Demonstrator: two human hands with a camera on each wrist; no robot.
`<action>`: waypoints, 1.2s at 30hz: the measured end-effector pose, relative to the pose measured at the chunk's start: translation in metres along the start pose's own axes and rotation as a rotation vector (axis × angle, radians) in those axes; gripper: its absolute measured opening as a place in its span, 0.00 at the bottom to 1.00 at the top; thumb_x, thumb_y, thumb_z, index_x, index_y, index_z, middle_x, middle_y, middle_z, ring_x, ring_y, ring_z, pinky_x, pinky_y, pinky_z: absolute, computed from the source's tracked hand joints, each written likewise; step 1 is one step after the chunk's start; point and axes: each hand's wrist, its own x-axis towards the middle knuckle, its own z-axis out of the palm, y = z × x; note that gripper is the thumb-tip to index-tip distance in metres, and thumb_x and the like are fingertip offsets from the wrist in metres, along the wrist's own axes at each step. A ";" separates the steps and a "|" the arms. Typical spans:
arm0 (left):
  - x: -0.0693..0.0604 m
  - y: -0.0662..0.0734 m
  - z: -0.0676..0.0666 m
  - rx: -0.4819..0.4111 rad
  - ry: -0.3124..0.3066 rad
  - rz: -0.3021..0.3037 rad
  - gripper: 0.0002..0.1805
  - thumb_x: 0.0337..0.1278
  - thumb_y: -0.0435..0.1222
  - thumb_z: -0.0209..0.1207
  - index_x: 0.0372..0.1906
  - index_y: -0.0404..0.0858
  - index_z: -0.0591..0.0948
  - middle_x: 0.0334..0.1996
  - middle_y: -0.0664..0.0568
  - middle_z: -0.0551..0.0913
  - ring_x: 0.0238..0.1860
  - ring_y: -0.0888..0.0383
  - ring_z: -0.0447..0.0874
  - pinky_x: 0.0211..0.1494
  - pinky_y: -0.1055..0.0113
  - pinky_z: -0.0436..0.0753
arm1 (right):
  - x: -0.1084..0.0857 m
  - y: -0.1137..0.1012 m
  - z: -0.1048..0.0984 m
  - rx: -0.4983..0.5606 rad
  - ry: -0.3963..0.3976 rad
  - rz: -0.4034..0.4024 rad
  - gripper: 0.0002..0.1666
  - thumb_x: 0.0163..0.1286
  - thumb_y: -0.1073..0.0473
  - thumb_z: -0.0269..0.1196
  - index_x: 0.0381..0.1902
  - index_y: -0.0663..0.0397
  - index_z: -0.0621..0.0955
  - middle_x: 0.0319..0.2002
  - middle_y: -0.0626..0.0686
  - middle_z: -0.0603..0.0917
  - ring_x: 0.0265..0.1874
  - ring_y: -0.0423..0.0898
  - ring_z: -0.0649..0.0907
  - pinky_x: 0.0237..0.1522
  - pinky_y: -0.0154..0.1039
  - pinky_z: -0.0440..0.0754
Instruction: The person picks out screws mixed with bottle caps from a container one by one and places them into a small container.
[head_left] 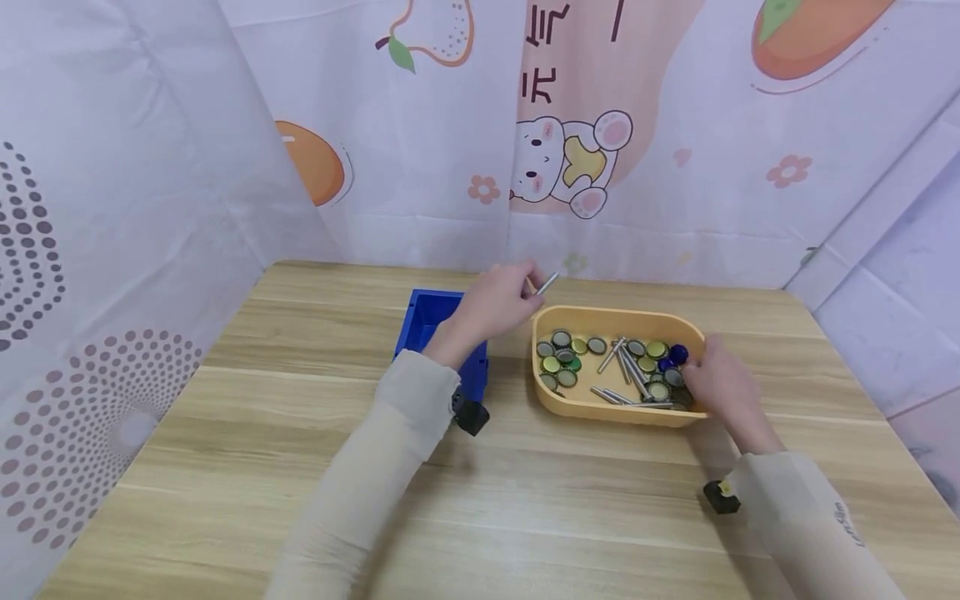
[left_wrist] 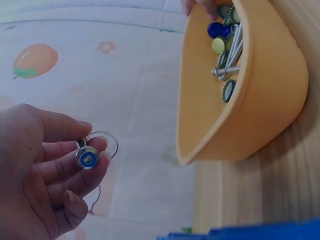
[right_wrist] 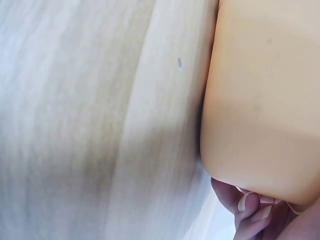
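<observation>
In the head view my left hand is raised between the two containers and pinches a silver bolt. The bolt's round head, with a blue centre, faces the left wrist camera. At the right end of the yellow-orange bin, my right hand grips the rim. Curled fingers show at that bin's end in the right wrist view. Inside the bin lie several silver bolts, mostly in the middle, among bottle caps in grey, yellow, green and blue.
Partly behind my left forearm stands a blue bin; much of its inside is hidden. Both containers stand on a wood-grain table. A printed white curtain hangs along the table's back edge.
</observation>
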 end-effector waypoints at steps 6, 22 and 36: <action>-0.008 -0.016 -0.016 0.009 0.043 -0.060 0.09 0.66 0.38 0.57 0.46 0.39 0.79 0.37 0.51 0.86 0.33 0.58 0.82 0.34 0.69 0.79 | -0.001 -0.001 -0.002 -0.002 -0.006 0.004 0.24 0.69 0.57 0.49 0.53 0.74 0.65 0.29 0.63 0.77 0.24 0.55 0.77 0.21 0.44 0.69; -0.028 -0.065 -0.034 0.165 0.107 -0.189 0.08 0.57 0.35 0.57 0.41 0.37 0.77 0.37 0.47 0.83 0.36 0.52 0.79 0.38 0.60 0.77 | -0.001 -0.001 -0.001 0.001 -0.015 0.015 0.23 0.69 0.57 0.48 0.52 0.73 0.65 0.27 0.61 0.76 0.23 0.53 0.76 0.20 0.43 0.69; -0.034 -0.084 -0.029 0.256 0.028 -0.312 0.05 0.60 0.37 0.57 0.36 0.39 0.76 0.29 0.51 0.77 0.30 0.53 0.75 0.29 0.65 0.68 | -0.005 -0.005 0.000 -0.020 0.013 0.007 0.21 0.69 0.57 0.47 0.48 0.72 0.67 0.25 0.60 0.75 0.21 0.52 0.75 0.19 0.43 0.68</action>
